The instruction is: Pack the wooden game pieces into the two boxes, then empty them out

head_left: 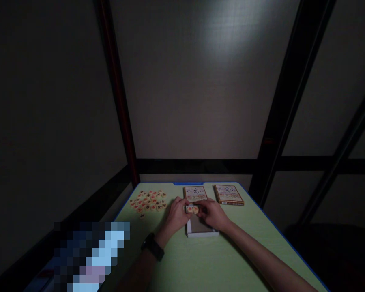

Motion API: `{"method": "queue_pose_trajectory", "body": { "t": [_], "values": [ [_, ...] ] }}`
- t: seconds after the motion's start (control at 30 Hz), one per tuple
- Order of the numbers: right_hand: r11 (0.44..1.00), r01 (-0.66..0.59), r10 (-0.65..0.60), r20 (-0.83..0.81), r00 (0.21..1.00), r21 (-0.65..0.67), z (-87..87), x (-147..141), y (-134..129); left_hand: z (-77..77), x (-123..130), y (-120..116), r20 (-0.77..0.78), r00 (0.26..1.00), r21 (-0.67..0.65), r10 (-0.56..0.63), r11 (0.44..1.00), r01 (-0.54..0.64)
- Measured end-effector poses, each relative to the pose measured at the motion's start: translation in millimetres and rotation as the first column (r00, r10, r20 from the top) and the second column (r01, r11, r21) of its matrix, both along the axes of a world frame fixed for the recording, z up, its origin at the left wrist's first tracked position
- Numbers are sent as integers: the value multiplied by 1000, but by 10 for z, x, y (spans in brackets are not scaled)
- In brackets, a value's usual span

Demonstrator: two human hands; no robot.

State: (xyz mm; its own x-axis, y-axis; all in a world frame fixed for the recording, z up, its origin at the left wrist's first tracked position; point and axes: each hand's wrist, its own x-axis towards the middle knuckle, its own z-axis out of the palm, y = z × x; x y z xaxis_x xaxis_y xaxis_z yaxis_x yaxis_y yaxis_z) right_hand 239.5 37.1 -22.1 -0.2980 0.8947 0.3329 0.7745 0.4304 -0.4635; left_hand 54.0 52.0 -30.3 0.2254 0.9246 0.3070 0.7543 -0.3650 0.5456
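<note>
An open white-edged box (203, 228) with a brown inside lies in the middle of the table. Two round Chinese chess pieces (192, 209) with red characters sit side by side at its far left end, between my hands. My left hand (178, 213) is bent around that left corner, with its thumb close to the left piece. My right hand (214, 215) reaches in from the right, its fingers curled against the right piece. The fingertips are partly hidden and dim. Just beyond my hands lies a printed box lid (195, 193).
Many loose chess pieces (149, 200), red and black, are spread at the table's left. A closed printed box (229, 194) lies at the far right. The green table (182, 267) has a blue rim, with a wall behind it. A pixelated patch covers the lower left.
</note>
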Motion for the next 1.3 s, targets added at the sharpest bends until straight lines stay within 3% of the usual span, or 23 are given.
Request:
{"method": "queue_pose_trajectory", "body": {
  "t": [0.2, 0.33, 0.43, 0.53, 0.6, 0.73, 0.87, 1.0, 1.13, 1.3],
  "values": [
    [1000, -30, 30, 13, 999, 8, -1, -12, -19, 50, 7, -42, -1, 1000, 6, -15, 1000, 15],
    [999, -29, 30, -24, 999, 15, 21, 7, -44, 227, -117, -26, -16, 1000, 27, 16, 1000, -15],
    [998, 14, -9, -84, 996, 62, 22, 54, -54, 453, -395, 13, -150, 987, 23, 66, 998, -63],
    [989, 67, -49, -135, 990, 134, -15, 103, -38, 680, -783, 60, -412, 905, 4, 106, 993, -115],
    [982, 85, -58, -162, 985, 170, -56, 126, -12, 800, -1037, 101, -572, 816, -124, 84, 975, -187],
    [970, 97, -48, -217, 975, 224, -136, 148, 45, 942, -1401, 235, -663, 747, -281, 59, 905, -320],
    [967, 94, -38, -231, 972, 237, -157, 156, 58, 921, -1567, 387, -685, 720, -252, 106, 893, -372],
    [965, 40, 10, -188, 982, 260, -138, 151, 26, 763, -1635, 478, -661, 746, -278, 74, 900, -335],
    [967, 27, 16, -165, 986, 253, -144, 142, 13, 627, -1664, 489, -634, 771, -287, 65, 906, -312],
    [980, 16, 13, -140, 990, 201, -159, 145, 25, 616, -1659, 442, -625, 778, -282, 65, 910, -303]
  ]
}}
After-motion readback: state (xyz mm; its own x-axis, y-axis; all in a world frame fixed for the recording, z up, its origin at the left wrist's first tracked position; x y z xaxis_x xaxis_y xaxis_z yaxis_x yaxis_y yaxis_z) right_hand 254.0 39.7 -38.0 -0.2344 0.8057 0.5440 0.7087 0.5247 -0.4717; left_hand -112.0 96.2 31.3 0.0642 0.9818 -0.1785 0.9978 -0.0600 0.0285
